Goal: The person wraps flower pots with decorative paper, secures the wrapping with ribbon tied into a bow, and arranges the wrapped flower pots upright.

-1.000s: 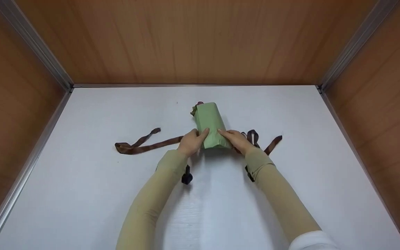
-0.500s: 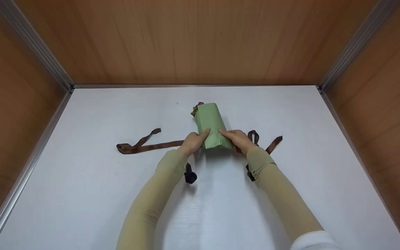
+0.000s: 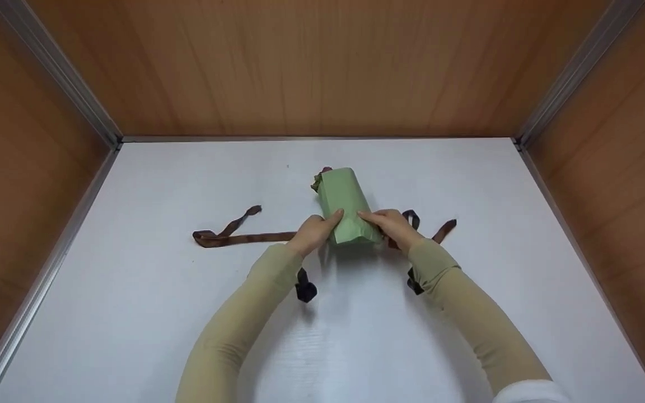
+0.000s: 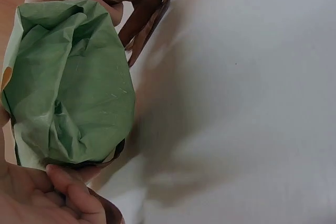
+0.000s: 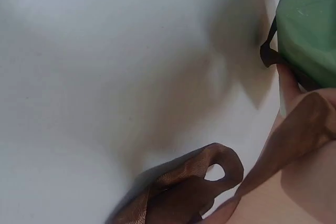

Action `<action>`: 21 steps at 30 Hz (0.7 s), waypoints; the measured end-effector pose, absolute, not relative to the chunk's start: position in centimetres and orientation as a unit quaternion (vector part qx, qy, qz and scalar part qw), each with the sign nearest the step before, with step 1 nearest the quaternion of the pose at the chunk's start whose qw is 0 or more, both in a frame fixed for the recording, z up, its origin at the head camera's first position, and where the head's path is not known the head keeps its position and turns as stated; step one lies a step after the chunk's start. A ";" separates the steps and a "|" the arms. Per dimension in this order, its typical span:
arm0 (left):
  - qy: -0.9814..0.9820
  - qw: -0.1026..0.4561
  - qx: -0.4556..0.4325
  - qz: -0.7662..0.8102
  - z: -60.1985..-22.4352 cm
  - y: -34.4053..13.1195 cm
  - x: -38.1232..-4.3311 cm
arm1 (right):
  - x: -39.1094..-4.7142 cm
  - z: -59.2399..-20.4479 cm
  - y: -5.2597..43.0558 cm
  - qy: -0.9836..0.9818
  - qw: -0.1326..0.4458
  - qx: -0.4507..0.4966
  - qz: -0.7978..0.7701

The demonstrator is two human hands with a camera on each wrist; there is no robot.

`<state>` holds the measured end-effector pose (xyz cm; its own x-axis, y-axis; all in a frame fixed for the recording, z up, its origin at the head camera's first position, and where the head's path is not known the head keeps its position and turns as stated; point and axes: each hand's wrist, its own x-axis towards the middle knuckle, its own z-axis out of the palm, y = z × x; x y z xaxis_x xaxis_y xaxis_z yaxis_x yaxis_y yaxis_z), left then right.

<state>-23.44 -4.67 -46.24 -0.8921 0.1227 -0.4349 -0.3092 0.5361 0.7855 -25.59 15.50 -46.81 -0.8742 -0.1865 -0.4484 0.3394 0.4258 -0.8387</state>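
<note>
Left hand [image 3: 314, 232] and right hand [image 3: 392, 225] are gripping the green bundle [image 3: 345, 193] at its near end, long axis pointing far and slightly left, brown ribbon [image 3: 244, 239] apparently passing beneath.

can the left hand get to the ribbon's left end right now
Probably not: the left hand grips the wrap. If it let go, likely yes: the ribbon's left end lies on the table off to that side, nothing visible between.
</note>
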 end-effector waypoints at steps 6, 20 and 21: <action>0.855 0.235 -0.031 0.462 -45.8 -4.8 -21.8 | -23.6 -46.7 16.2 0.809 0.255 0.026 -0.529; 0.862 0.258 0.033 0.436 -46.0 -4.8 -18.0 | -19.1 -47.4 17.6 0.815 0.281 0.010 -0.507; 0.862 0.258 0.037 0.435 -46.1 -4.8 -17.8 | -18.8 -47.4 17.7 0.813 0.285 0.009 -0.507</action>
<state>-17.80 -4.85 -46.14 -0.8642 0.2884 -0.4123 -0.1599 0.6195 0.7686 -18.80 17.71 -47.45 -0.8376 -0.2751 -0.4719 0.3029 0.4850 -0.8204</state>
